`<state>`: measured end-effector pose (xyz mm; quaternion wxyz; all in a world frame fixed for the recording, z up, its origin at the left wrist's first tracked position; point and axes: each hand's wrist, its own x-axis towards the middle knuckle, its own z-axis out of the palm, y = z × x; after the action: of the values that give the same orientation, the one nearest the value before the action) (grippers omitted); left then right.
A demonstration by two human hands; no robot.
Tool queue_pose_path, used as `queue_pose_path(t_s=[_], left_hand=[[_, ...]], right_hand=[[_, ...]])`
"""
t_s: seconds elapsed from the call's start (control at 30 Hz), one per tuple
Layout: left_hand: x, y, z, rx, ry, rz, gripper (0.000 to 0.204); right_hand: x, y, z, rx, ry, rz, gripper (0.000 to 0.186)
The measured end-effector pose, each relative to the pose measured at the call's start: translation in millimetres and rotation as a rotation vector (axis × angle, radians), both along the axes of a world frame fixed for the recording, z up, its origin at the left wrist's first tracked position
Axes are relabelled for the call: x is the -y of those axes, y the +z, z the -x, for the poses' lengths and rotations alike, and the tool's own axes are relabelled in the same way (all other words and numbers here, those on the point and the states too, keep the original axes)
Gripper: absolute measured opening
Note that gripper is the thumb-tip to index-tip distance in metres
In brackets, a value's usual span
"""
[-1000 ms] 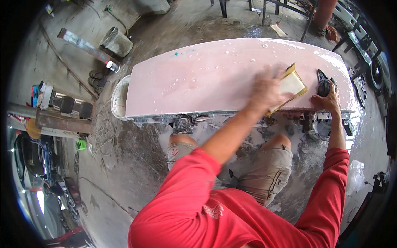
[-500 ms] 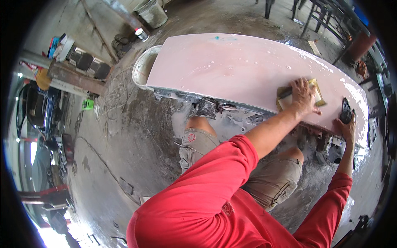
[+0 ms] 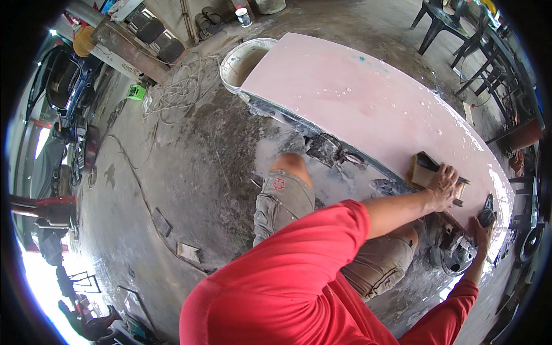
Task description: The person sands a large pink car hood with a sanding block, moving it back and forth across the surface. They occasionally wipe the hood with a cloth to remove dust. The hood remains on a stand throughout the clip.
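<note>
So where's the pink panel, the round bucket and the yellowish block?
Pink panel (image 3: 368,115): head view, middle of its broad top surface.
Round bucket (image 3: 233,64): head view, inside of its wall.
Yellowish block (image 3: 422,176): head view, its uncovered tan face.

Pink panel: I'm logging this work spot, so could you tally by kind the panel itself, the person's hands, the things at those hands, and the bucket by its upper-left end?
Pink panel: 1
Bare hands, left hand and right hand: 2
Paper-wrapped sanding block: 1
Small black piece, exact kind unclear: 1
Whitish bucket: 1
Total: 6
</note>
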<state>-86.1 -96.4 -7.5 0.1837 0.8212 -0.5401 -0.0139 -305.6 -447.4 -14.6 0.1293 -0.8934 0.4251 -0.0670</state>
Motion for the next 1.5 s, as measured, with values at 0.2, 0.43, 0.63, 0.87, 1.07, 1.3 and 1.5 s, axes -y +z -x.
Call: queue_pose_path(t_s=[0.2,0.43,0.63,0.87,1.07,1.3,1.5], left_hand=[[-306.7,-35.0,-153.1,0.232,0.067,0.457,0.067],[-512.8,-48.4,-290.5,0.191,0.964,-0.077,0.059],[-145.5,-31.7,-35.7,0.027,-0.004,0.465,0.048],[-177.2,-44.9,-58.4,0.007,-0.037,0.513,0.056],[-539.4,-27.7,-272.7,0.121,0.870,0.073,0.054],[-254.5,-56.4,-117.3,-0.115,0.216,0.488,0.052],[-22.2,-3.1,21.1,-0.041,-0.147,0.343,0.050]], right_hand=[[11.3,-7.9,4.2,0.063,0.046,-0.086,0.116],[20.1,-25.6,15.4,0.095,0.120,-0.043,0.109],[14.4,-1.3,4.3,0.156,0.131,-0.213,0.113],[10.9,-8.9,5.7,0.204,0.051,-0.399,0.105],[15.7,-27.3,14.4,0.255,0.086,-0.223,0.113],[12.7,-30.2,3.7,0.179,0.006,-0.008,0.113],[22.2,-42.4,8.8,0.453,0.073,-0.108,0.102]])
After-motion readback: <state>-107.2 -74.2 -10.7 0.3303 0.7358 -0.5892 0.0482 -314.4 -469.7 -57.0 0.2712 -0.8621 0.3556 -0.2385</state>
